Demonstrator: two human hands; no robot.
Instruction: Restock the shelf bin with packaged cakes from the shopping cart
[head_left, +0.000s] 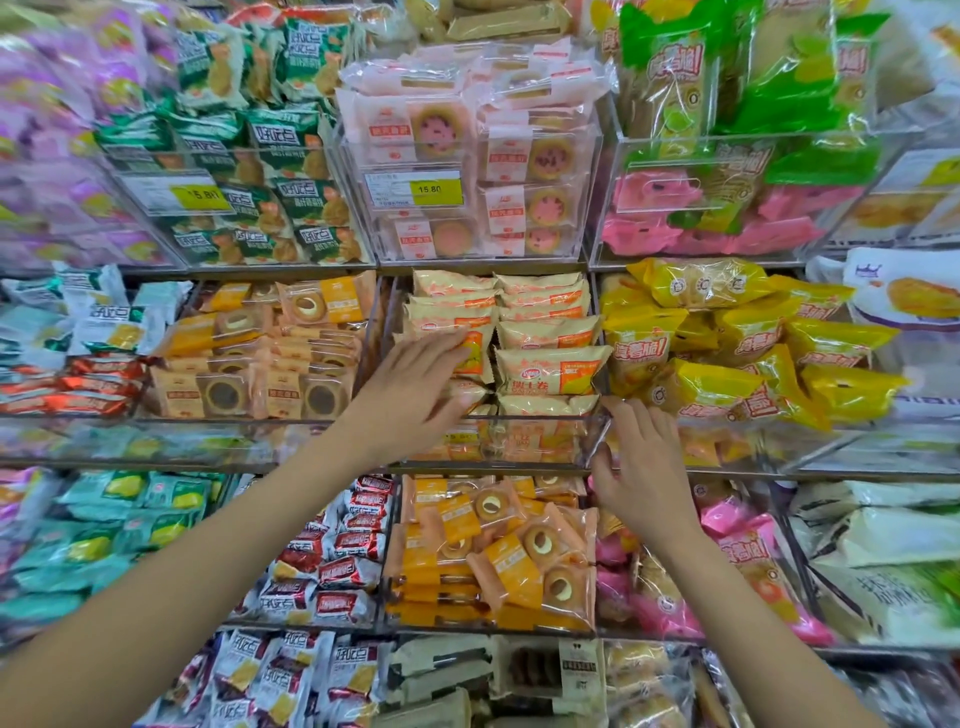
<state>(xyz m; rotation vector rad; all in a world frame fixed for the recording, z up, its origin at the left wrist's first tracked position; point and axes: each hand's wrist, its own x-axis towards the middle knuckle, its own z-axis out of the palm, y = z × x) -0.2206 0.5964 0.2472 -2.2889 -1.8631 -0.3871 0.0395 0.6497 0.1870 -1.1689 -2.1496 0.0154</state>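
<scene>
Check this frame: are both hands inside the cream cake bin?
No: only the left hand lies on the cream cake packs; the right hand touches the bin's clear front corner.

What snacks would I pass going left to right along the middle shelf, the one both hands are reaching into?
Red-wrapped bars → orange ring-cake packs → cream Swiss-roll packs, touched by the left hand → right hand on the bin's clear corner → yellow packs.

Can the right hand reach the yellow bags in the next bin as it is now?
Probably yes. The right hand rests on the clear bin's front corner, and the yellow bags lie just beside it, heaped above their bin's wall with nothing between.
</scene>
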